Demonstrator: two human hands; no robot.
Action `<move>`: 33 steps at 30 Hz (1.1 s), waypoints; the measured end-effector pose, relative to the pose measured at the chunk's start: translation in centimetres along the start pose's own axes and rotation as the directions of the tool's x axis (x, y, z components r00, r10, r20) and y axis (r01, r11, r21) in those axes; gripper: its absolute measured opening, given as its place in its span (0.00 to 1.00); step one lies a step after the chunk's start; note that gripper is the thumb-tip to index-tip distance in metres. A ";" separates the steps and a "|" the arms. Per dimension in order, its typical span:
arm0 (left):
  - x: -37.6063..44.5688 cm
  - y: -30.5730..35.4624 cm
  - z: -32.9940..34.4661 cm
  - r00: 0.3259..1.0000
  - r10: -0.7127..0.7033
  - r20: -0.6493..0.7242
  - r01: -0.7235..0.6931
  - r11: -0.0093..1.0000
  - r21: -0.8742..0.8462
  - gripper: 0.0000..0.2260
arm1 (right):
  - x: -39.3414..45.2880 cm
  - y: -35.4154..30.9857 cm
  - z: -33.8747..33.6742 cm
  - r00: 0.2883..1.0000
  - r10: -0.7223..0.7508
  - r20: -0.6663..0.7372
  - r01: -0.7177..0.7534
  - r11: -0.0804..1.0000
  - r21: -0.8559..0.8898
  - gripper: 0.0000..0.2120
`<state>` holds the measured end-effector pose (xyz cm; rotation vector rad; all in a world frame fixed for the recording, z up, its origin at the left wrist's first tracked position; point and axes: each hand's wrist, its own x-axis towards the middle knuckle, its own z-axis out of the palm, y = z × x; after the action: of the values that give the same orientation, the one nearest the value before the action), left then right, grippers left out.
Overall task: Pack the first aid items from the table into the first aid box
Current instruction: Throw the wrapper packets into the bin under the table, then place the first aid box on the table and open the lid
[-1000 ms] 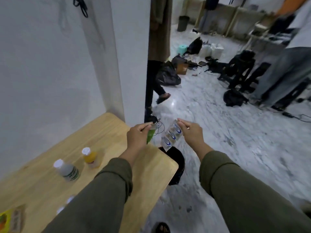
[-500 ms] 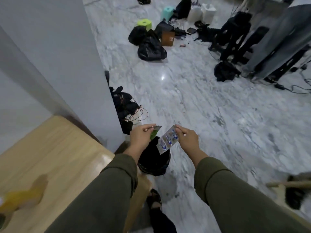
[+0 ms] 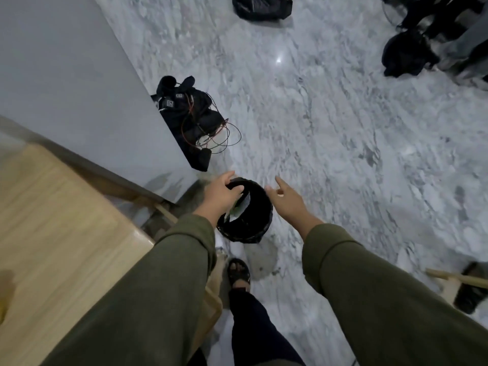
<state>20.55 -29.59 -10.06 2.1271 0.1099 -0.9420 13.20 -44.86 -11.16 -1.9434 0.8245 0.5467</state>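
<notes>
Bin (image 3: 245,225) contents — dark, partly hand-hidden

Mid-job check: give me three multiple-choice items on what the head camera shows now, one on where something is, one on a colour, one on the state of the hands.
1. Where does the black bin stand?
A. On the wooden table
B. On the marble floor beside the table corner
C. On a chair

2. What colour are the sleeves?
A. Olive green
B. Red
C. White

3. What state is the right hand in?
A. Shut on a bottle
B. Open with nothing in its grip
C. Flat on the table

Answers: 1 B, the bin sits on the floor just off the wooden table. 2 A, both forearms wear olive green. 3 B, its fingers are spread above the bin rim; the left hand is empty too, and pale packets lie inside the bin.
</notes>
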 end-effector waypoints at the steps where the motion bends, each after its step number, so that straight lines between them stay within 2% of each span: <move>1: 0.2 0.0 -0.1 1.000 0.001 0.007 -0.001 1.000 0.020 0.25 | 0.2 -0.2 -0.1 1.000 -0.009 0.003 0.009 1.000 0.001 0.29; 9: -0.1 1.2 -1.8 0.991 0.132 0.035 -0.137 0.957 0.256 0.37 | 0.3 -2.4 -1.0 0.991 -0.120 -0.057 0.109 0.978 -0.176 0.31; 16: -4.0 2.2 -5.0 0.988 0.153 -0.035 -0.127 0.910 0.394 0.38 | -4.8 -5.0 -1.8 0.973 -0.167 -0.160 0.123 0.960 -0.253 0.29; 21: -10.2 3.0 -7.9 0.964 0.245 -0.100 -0.168 0.859 0.484 0.34 | -11.4 -6.7 -1.3 0.932 -0.238 -0.273 0.155 0.943 -0.294 0.29; 25: -16.4 2.3 -9.7 0.927 0.355 -0.121 -0.239 0.806 0.541 0.34 | -17.7 -7.3 -0.1 0.888 -0.310 -0.340 0.154 0.896 -0.415 0.29; 30: -23.9 0.1 -12.6 0.885 0.438 -0.159 -0.296 0.791 0.536 0.35 | -24.8 -8.7 1.8 0.821 -0.432 -0.374 0.203 0.832 -0.516 0.28; 33: -27.7 -1.3 -15.1 0.850 0.475 -0.227 -0.294 0.786 0.543 0.35 | -28.2 -10.5 3.2 0.780 -0.509 -0.363 0.264 0.794 -0.547 0.28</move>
<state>9.06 -12.09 13.52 2.6329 -0.4327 -0.3419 1.71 -29.22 12.09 -2.6932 0.5689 -0.0440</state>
